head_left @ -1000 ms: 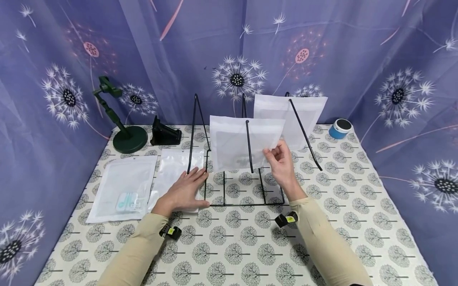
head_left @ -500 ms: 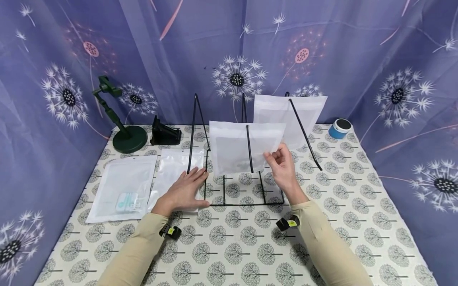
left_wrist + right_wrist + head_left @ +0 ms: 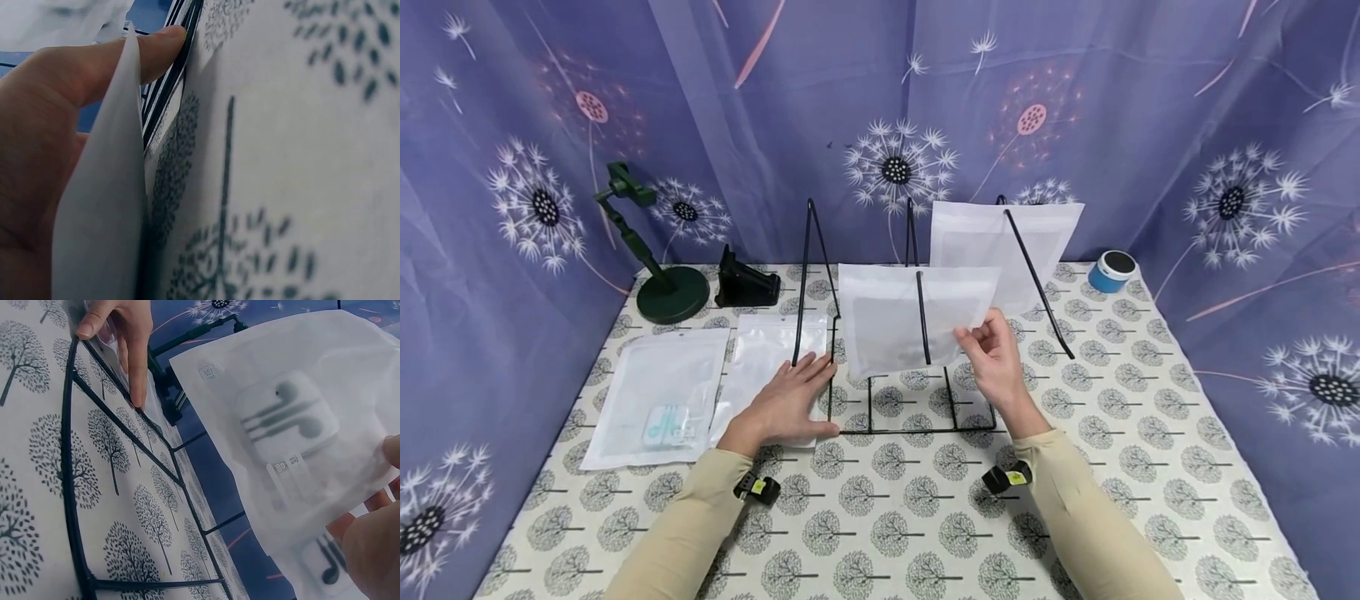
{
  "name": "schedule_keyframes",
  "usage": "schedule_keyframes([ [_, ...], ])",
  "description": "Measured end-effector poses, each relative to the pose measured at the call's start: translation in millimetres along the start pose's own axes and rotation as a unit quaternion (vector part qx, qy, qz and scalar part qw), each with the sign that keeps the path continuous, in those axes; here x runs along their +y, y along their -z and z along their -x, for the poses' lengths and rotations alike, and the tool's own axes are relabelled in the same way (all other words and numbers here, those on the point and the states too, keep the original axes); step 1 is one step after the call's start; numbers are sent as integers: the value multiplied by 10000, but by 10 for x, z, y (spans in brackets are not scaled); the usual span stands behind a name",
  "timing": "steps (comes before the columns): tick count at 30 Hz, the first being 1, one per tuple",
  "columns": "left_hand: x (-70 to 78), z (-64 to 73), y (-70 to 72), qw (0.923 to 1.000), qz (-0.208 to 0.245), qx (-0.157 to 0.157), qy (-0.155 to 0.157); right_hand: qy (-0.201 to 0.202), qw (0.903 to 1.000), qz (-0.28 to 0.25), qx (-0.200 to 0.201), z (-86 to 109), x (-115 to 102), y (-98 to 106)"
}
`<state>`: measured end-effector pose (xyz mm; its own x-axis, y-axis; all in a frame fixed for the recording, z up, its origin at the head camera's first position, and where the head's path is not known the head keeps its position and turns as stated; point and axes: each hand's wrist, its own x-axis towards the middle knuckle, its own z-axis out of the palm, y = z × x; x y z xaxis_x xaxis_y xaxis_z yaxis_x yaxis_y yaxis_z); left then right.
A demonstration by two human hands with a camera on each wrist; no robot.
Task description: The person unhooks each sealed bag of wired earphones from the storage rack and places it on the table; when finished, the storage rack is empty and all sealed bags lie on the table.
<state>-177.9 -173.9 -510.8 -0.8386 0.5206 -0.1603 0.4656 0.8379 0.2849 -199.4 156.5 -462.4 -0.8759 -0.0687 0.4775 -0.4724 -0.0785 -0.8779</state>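
Observation:
My right hand point(image 3: 997, 371) pinches the lower right edge of a white zip pouch point(image 3: 880, 321) in the head view. The pouch hangs upright on the middle prong of a black wire display rack point(image 3: 917, 431), the prong running through near its top edge. Seen from the right wrist, the pouch point(image 3: 219, 394) shows a boxed pair of earphones point(image 3: 287, 415) through its frosted side. Fingers spread, my left hand point(image 3: 786, 400) rests on the rack's left base bar and over a flat white pouch point(image 3: 782, 329). A second hanging pouch point(image 3: 970, 221) is on the right prong.
Another white pouch point(image 3: 673, 358) with a pale blue-marked item lies at the left. Behind it stand a dark green stand point(image 3: 672, 292) and a black holder point(image 3: 747, 282). A small blue round speaker point(image 3: 1111, 271) is at the back right. The left prong point(image 3: 803, 283) carries nothing.
The pouch in my right hand has slid lower and toward me along the middle prong, the right hand moving down with it. My left hand stays in place.

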Motion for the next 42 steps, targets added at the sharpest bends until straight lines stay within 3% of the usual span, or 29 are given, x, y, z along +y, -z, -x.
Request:
schedule_keyframes([
  [42, 3, 7, 5, 10000, -4, -5, -21, 407, 9985, -131, -339, 279, -137, 34],
])
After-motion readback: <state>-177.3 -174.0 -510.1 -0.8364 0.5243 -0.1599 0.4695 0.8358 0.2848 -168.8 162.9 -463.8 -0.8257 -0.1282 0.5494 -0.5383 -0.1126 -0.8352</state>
